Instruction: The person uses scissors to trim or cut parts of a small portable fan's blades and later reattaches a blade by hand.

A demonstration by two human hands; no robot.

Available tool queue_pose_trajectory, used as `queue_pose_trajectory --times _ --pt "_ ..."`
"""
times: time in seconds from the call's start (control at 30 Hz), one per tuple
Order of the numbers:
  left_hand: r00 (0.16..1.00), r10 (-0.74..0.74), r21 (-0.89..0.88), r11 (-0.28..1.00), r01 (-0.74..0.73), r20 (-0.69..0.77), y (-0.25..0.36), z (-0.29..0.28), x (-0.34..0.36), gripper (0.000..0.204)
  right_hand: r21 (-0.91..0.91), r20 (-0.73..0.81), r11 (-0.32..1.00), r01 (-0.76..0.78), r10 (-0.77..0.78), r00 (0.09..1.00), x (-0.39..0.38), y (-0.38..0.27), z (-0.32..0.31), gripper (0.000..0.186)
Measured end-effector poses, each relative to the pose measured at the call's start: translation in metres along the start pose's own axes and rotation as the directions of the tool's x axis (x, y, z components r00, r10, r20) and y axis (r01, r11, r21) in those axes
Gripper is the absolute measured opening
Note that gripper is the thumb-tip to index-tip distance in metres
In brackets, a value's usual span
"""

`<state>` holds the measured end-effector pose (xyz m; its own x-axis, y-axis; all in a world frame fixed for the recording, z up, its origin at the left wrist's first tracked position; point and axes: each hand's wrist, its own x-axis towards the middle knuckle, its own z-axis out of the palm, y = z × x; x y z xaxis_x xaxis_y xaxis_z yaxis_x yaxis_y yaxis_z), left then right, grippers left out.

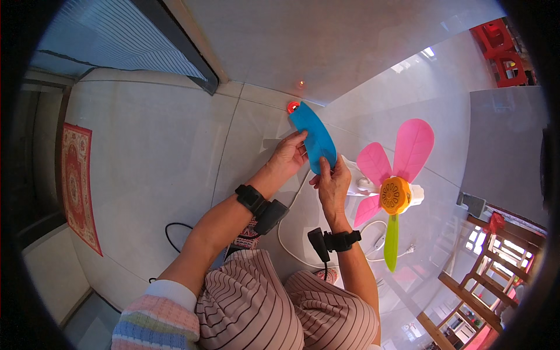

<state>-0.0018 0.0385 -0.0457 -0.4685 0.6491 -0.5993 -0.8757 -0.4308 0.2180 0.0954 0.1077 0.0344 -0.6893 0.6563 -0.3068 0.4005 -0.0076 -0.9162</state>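
Both my hands are closed on a flat, curved blue piece (pixel 315 137), smooth like plastic and held tilted above the tiled floor. My left hand (pixel 289 154) grips its left edge, with the thumb on top and the fingers partly hidden beneath. At its lower end my right hand (pixel 334 184) pinches it, thumb on the upper face. Just right of that hand stands a small fan, with pink petal-shaped blades (pixel 415 150), one green leaf-shaped blade (pixel 391 242) and a yellow-orange hub (pixel 395 195). Part of its white base (pixel 357 181) is behind my right hand.
A small red round object (pixel 293 107) sits on the floor beyond the blue piece. The fan's white cord (pixel 284 239) loops toward a plug (pixel 410 249). A glossy panel (pixel 291 46) rises ahead. A red patterned mat (pixel 79 181) is at left, wooden furniture (pixel 484 274) at right.
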Motion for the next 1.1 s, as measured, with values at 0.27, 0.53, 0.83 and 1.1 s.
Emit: queue_pose_trajectory --times 0.27,0.53,0.83,1.1 --pt "1.000 -0.012 0.016 1.000 0.012 -0.020 0.0016 0.0049 0.0010 0.021 -0.019 -0.006 0.999 0.035 -0.035 0.999 0.0008 0.0007 -0.0002 0.016" --pt "1.000 -0.020 -0.002 1.000 0.020 -0.012 0.0012 0.0039 0.0029 0.021 0.001 -0.006 0.999 0.043 -0.043 0.999 0.0005 0.0005 0.0003 0.015" --pt "1.000 -0.019 -0.007 1.000 0.019 -0.006 0.0003 -0.0007 0.0038 0.022 -0.018 -0.009 0.999 0.031 -0.031 0.999 0.0004 0.0003 0.0007 0.015" --pt "1.000 -0.016 0.001 1.000 0.016 0.004 -0.0002 -0.0025 0.0027 0.023 -0.035 -0.004 0.999 0.039 -0.039 0.999 -0.0008 -0.0003 0.0011 0.016"
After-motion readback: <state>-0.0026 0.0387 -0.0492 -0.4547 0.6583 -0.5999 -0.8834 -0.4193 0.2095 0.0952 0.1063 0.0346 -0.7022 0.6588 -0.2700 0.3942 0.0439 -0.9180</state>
